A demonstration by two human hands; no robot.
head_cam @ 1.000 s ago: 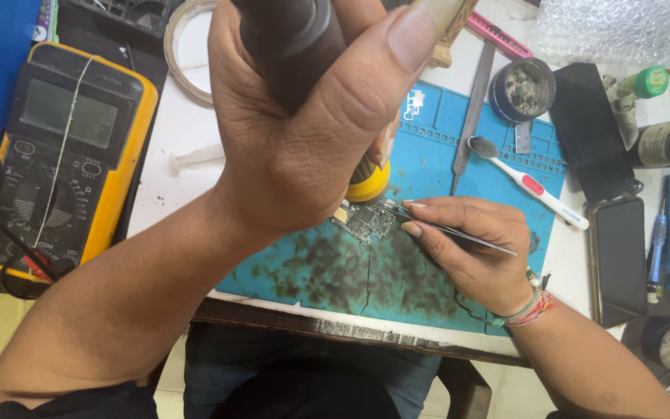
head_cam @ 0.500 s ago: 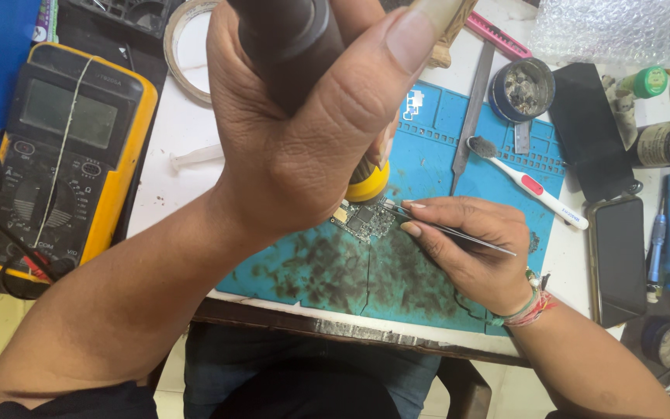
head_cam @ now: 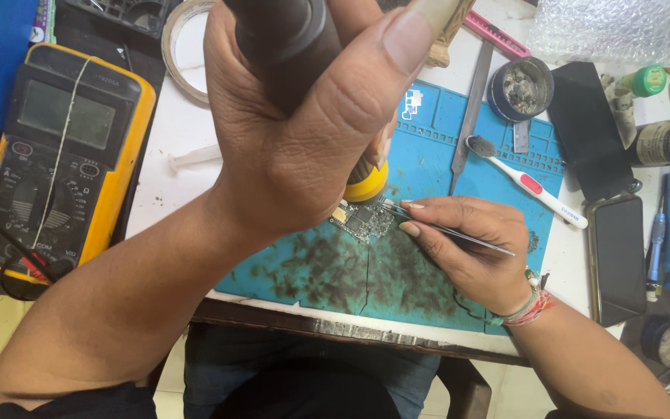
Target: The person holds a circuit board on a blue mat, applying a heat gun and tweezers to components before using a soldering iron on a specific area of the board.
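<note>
Bright, even overhead light, soft shadows, mild glare on white table (head_cam: pixel 172 186), near left hand (head_cam: pixel 304 132) slightly blurred.

Blue, yellow and black on the work table

The mat (head_cam: pixel 459 155) is showing blue with black smudges. The meter (head_cam: pixel 63 155) is glowing yellow around grey. The toothbrush (head_cam: pixel 525 182) is looking white with red. The tool (head_cam: pixel 284 39) is looking black with a yellow ring.

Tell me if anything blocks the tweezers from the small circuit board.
Nothing visible does. The tweezers in the right hand already reach the circuit board on the blue mat; the left hand's tool comes from above.
</note>
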